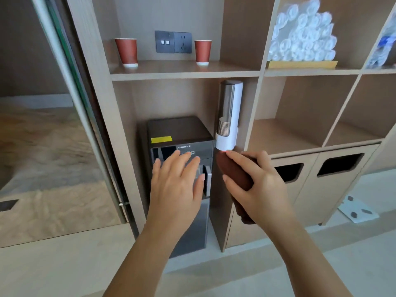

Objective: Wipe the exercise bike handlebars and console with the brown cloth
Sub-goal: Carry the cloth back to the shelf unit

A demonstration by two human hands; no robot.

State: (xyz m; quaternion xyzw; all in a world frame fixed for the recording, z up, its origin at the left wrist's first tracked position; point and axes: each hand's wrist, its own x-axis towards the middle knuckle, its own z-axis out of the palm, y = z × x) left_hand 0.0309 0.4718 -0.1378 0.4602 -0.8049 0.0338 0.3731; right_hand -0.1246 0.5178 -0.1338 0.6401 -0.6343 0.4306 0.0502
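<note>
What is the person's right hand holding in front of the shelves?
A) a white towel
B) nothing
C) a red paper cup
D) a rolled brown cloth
D: the right hand is closed around a rolled brown cloth just below the cup dispenser, while the red cups stand untouched on the shelf above.

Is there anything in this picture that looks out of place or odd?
Yes. A white sheet with dark spots lies on the floor by the cabinet's right end, as if dropped. A strip of yellow tape is stuck on the water dispenser. No exercise bike is visible.
</note>
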